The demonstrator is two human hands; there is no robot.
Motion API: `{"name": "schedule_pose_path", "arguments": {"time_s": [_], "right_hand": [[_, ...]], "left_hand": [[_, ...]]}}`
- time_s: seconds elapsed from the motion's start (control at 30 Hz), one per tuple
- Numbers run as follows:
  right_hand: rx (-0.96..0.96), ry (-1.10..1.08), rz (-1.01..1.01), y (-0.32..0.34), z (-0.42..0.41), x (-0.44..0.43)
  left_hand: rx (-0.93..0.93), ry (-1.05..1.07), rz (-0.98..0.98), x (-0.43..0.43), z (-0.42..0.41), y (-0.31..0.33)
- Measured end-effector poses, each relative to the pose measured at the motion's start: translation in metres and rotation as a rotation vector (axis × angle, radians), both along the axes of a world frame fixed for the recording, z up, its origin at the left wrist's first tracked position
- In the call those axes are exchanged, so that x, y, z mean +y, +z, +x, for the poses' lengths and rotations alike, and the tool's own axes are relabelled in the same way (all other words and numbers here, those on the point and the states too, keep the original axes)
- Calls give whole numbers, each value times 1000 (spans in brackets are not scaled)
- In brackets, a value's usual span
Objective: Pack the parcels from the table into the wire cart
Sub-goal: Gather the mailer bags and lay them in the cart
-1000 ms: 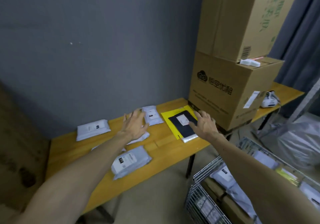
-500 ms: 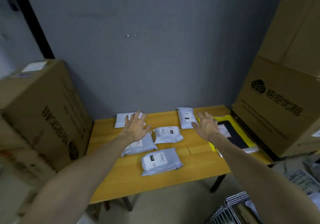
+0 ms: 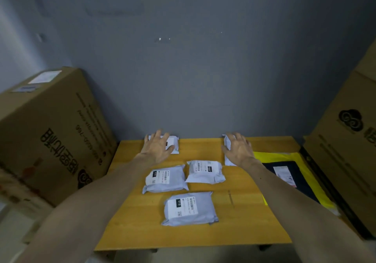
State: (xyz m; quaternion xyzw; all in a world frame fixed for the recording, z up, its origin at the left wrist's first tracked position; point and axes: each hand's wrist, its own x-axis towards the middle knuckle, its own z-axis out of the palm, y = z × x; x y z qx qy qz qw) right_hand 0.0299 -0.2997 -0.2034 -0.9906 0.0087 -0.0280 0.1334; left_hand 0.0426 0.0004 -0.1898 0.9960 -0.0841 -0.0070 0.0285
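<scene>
Several grey-white parcels with labels lie on the wooden table (image 3: 244, 212). My left hand (image 3: 157, 147), fingers spread, lies over a parcel at the back left (image 3: 175, 145). My right hand (image 3: 238, 149), fingers also spread, covers most of another parcel at the back (image 3: 227, 146). Three parcels lie nearer me: one left of centre (image 3: 164, 179), one in the centre (image 3: 204, 171), one closest (image 3: 189, 209). A black parcel (image 3: 289, 175) rests on a yellow one (image 3: 270, 157) at the right. The wire cart is out of view.
A large cardboard box (image 3: 50, 132) stands to the left of the table. More cardboard boxes (image 3: 345, 140) stand at the table's right end. A grey wall runs right behind the table.
My view has swung left, away from the wire cart. Both hands have reached further back and now lie on the two rear parcels.
</scene>
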Motion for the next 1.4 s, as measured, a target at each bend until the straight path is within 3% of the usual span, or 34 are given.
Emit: {"name": "schedule_pose_path", "arguments": {"time_s": [0.33, 0.7, 1.1, 1.23, 1.4], "right_hand": [[86, 93, 41, -37, 32, -7], [186, 162, -72, -84, 72, 19], [370, 149, -121, -155, 90, 39], [514, 242, -240, -180, 102, 44], [571, 358, -301, -217, 125, 46]], "left_hand": [[61, -44, -44, -16, 24, -37], [155, -283, -190, 25, 72, -102], [345, -509, -131, 69, 115, -183], [454, -566, -158, 67, 116, -217], [430, -523, -117, 61, 112, -262]]}}
